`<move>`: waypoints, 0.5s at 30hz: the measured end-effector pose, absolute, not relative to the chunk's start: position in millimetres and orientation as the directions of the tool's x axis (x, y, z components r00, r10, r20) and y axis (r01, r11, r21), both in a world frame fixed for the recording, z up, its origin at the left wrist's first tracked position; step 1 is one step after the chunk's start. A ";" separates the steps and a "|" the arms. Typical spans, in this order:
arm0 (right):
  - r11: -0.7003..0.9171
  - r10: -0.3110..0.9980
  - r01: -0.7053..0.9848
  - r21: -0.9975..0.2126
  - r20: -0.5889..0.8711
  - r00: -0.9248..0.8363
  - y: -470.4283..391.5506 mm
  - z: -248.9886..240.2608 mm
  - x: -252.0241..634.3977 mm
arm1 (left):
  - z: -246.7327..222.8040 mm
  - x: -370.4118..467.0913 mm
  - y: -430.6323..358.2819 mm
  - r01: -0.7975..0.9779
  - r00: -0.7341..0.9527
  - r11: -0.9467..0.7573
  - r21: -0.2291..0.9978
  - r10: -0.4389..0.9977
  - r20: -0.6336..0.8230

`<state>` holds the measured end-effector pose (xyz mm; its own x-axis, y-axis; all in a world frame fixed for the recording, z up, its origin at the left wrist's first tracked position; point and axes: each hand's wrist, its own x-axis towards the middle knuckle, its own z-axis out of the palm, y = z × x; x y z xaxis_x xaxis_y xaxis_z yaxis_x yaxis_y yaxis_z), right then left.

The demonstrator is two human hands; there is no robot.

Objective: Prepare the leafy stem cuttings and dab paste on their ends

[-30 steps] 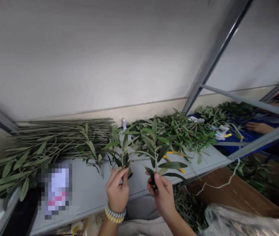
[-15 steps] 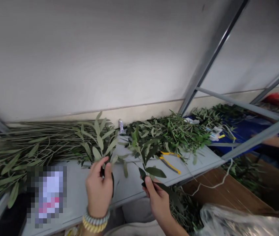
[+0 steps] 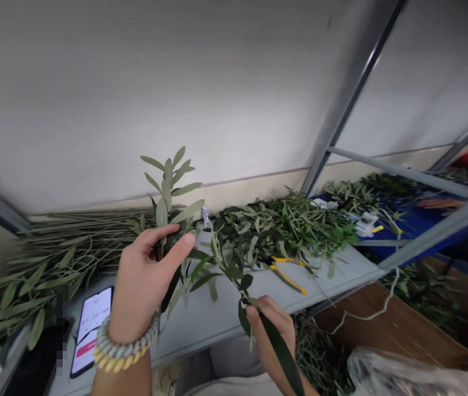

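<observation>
My left hand [image 3: 145, 275], with coiled bands at the wrist, holds an upright leafy green branch [image 3: 168, 184] between thumb and fingers over the pale tabletop. To its right, my right hand [image 3: 269, 330] pinches the stem of a second leafy sprig [image 3: 232, 272], which leans up and left towards the first branch. One long dark leaf hangs down over my right hand. Leaves of the two pieces overlap between my hands, and whether they touch is unclear. Yellow-handled pliers [image 3: 287, 278] lie on the table to the right.
Long stems [image 3: 89, 231] lie at the back left, leafy sprigs [image 3: 287, 220] at the back right. A lit phone [image 3: 91, 330] rests at the left. Metal frame bars cross the right side, near a cardboard box [image 3: 366, 324], clear plastic [image 3: 407, 374] and another person's hand [image 3: 440, 203].
My left hand has moved up and left, lifting its branch higher against the wall. My right hand's sprig now leans left. The phone's screen has come into clear view.
</observation>
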<state>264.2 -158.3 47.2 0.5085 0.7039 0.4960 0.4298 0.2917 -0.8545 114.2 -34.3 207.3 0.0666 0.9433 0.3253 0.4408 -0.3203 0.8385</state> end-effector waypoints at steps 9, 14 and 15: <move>0.112 0.730 0.093 -0.989 0.145 0.668 -156.1 17.1 272.8 | 162.5 56.5 -29.6 0.366 -0.361 -0.347 0.864 0.802 0.475; 0.045 0.780 -0.137 -0.990 -0.051 0.624 -126.8 0.8 267.4 | 113.3 -9.3 -28.1 0.459 -0.615 -0.089 0.884 0.687 0.388; 0.055 0.794 -0.126 -0.990 -0.034 0.607 -118.6 2.5 262.0 | 104.2 -14.6 -26.9 0.418 -0.630 -0.088 0.904 0.689 0.358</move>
<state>262.0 -118.6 2.5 0.6069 0.7940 -0.0338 -0.1265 0.0545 -0.9905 -14.6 -26.9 104.2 -0.6299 0.6890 0.3585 0.4179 -0.0884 0.9042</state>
